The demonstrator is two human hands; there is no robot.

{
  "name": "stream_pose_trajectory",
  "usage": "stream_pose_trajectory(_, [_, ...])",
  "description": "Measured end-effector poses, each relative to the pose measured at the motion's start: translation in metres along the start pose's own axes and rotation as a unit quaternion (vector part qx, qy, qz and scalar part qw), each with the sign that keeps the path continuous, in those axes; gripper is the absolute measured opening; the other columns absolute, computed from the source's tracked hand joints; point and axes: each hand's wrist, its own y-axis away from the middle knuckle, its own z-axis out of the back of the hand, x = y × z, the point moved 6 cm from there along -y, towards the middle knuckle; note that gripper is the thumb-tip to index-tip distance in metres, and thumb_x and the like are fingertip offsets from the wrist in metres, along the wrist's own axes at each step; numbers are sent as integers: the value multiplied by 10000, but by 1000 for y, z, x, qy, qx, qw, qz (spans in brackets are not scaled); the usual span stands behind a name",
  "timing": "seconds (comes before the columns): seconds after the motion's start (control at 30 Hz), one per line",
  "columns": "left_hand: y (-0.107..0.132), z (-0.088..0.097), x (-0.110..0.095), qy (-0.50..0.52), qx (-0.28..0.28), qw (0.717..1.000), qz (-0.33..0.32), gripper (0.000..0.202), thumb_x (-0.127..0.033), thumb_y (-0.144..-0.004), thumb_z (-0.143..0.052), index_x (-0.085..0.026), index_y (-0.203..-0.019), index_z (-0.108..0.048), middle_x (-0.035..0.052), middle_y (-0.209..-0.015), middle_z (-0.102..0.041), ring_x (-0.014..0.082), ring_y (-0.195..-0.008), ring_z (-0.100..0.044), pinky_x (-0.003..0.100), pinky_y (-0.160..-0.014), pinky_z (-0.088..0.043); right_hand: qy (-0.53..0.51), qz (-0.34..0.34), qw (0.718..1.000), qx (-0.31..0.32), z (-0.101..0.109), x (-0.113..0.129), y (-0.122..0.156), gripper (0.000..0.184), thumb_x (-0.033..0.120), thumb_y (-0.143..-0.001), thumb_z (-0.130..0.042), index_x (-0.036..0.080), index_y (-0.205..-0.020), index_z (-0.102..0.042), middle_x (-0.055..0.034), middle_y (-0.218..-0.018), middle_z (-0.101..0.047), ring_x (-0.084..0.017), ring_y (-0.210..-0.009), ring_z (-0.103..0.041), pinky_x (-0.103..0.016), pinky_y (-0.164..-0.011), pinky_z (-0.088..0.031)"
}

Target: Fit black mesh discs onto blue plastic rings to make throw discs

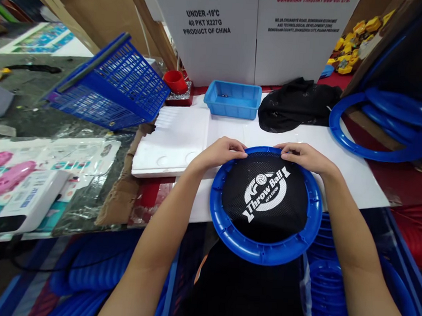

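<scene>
A blue plastic ring (262, 254) lies tilted at the table's near edge, its lower part reaching over my lap. Black mesh fabric (233, 193) with a white "Throw Ball" print covers its opening. At the ring's far left, my left hand (229, 152) is closed, thumb and fingers pinching the rim and mesh edge. My right hand (302, 155) pinches the same far edge farther right, its fingers bent over the rim. Just how much mesh sits between the fingertips is hidden.
Behind the ring stand a light-blue tray (231, 110) and a heap of black mesh (300, 104). More blue rings (386, 152) are stacked at right. White foam (172, 151) and a tipped blue basket (111, 85) lie left. White cartons (220, 58) wall the back.
</scene>
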Motion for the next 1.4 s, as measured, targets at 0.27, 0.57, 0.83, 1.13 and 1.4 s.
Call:
stream_pose_trajectory(0.27, [-6, -1, 11, -17, -4, 1000, 14, 281, -480, -843, -810, -199, -858, -818, 92, -1003, -809, 231, -932, -706, 397, -891, -561, 0, -9, 1000, -1, 0, 0, 0, 320, 517, -971, -688, 219, -876, -755, -103, -1469, -728, -360, -1330, -667, -563, -1209, -440])
stream_pose_trajectory(0.57, [-8, -6, 15, -11, -7, 1000, 2, 321, -502, -883, -776, -182, -888, -801, 85, -971, -778, 216, -924, -673, 362, -861, -515, 47, 0, 999, -19, 0, -2, 0, 303, 501, -984, -641, 236, -912, -768, -94, -1421, -752, -349, -1276, -690, -558, -1163, -484])
stream_pose_trajectory(0.83, [-8, -13, 11, -55, -15, 998, -15, 330, -511, -969, -674, -196, -904, -747, 67, -1007, -735, 226, -979, -662, 376, -898, -486, 54, -16, 998, 26, 3, 7, 4, 278, 494, -974, -657, 242, -911, -756, -78, -1463, -728, -327, -1249, -690, -518, -1128, -501])
stream_pose_trajectory(1.13, [-9, -12, 4, -152, 30, 983, -96, 270, -426, -1051, -561, -210, -974, -704, 83, -1060, -681, 239, -1016, -642, 410, -963, -490, 43, -12, 999, 16, 2, 3, 3, 262, 480, -963, -666, 242, -912, -760, -93, -1435, -742, -352, -1280, -687, -552, -1143, -491])
stream_pose_trajectory(1.4, [-9, -14, 5, -163, 49, 981, -98, 311, -451, -1070, -509, -209, -1008, -694, 102, -1172, -639, 253, -1104, -634, 443, -1060, -494, 91, 11, 996, -1, 2, 2, 4, 220, 411, -990, -622, 250, -945, -765, -76, -1437, -744, -328, -1275, -698, -531, -1129, -508])
